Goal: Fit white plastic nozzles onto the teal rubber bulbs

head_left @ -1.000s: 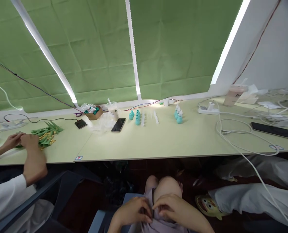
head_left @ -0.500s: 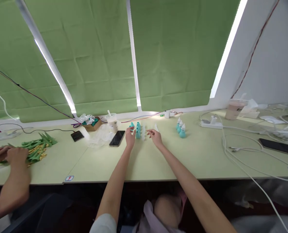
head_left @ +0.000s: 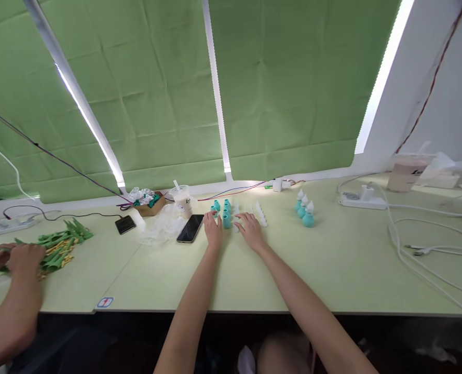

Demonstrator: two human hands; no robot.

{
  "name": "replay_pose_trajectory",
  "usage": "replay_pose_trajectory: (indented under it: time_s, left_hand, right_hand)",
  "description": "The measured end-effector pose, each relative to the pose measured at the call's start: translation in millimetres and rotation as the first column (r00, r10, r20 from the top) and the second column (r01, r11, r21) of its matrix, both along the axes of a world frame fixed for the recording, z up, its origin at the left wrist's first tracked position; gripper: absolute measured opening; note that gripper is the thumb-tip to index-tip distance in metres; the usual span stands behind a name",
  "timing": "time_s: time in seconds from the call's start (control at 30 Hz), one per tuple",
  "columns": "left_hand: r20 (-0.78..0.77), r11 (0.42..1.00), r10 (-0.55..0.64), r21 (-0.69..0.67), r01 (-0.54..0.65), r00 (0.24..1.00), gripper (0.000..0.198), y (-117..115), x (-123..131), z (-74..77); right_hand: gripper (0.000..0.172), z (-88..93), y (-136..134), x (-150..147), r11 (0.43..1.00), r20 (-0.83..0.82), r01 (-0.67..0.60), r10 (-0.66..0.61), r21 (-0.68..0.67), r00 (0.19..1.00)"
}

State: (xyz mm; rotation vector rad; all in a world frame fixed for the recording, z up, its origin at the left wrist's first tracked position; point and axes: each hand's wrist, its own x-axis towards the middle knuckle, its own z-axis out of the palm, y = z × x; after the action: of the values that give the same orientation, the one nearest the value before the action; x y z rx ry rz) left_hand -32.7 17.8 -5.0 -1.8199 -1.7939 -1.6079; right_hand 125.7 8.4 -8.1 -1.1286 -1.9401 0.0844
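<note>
My left hand (head_left: 214,231) is at the left column of small teal bottles, its thumb and fingers curled around the nearest teal bottle (head_left: 215,213), which they partly hide. Just right of it stands a column of open-topped teal bottles (head_left: 226,212). My right hand (head_left: 250,231) hovers low over a row of small white pieces (head_left: 236,209), thumb and fingers apart; one white piece lies under the thumb. Another row of white pointed tips (head_left: 261,214) lies beyond this hand. Farther right, three teal bottles with white pointed tops (head_left: 308,217) stand in a line.
A phone (head_left: 190,228), a crumpled clear bag (head_left: 163,224), a drink cup (head_left: 182,201) and a small cardboard box (head_left: 150,208) lie left. A co-worker's hands (head_left: 21,257) handle green pieces (head_left: 62,244). A power strip (head_left: 363,200) and white cables (head_left: 400,244) occupy the right side.
The view has shifted slightly, so the table things appear farther right. My right hand has come down over the white pieces, its fingers more spread. My left hand stays by the left bottles.
</note>
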Motion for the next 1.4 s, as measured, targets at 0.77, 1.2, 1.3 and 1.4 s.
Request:
replay_pose_trajectory:
  time_s: [0.77,1.2,1.3,1.4]
  left_hand:
    - [-0.085,0.966,0.216,-0.127,-0.225,0.973,0.036,0,-2,4.8]
    - [-0.137,0.979,0.169,-0.094,-0.183,0.976,0.03,0,0,5.9]
    - [-0.139,0.978,0.174,-0.095,-0.188,0.975,0.03,0,-1,6.9]
    - [-0.147,0.982,0.17,-0.052,-0.179,0.974,0.026,-4,2,10.9]
  right_hand:
    - [0.041,18.9,14,70,0.742,-0.666,0.613,-0.604,-0.271,0.438]
    - [0.011,-1.3,19,64,0.819,-0.02,0.472,-0.506,-0.327,0.862]
    - [0.01,-1.6,20,65,0.796,-0.01,0.47,-0.512,-0.382,0.859]
    - [0.011,3.9,22,65,0.825,-0.299,0.331,-0.494,-0.458,0.817]
